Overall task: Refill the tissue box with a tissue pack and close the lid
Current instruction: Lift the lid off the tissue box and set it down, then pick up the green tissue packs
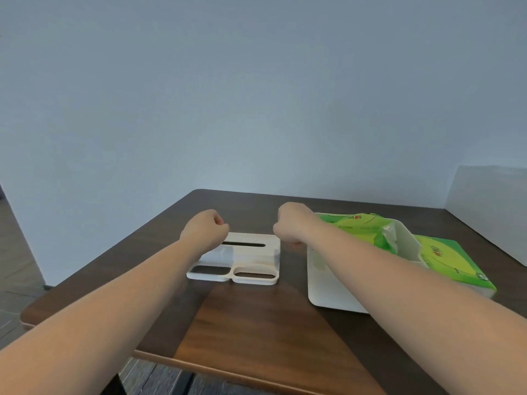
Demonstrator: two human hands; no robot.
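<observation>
My left hand (206, 228) and right hand (291, 222) are curled into fists at either end of the flat white plastic lid (245, 259) lying on the dark wooden counter (256, 323); whether my fingers grip it I cannot tell. The white plastic tissue box (328, 283) stands just right, a green tissue pack (362, 226) inside, another green pack (450, 263) beside it.
</observation>
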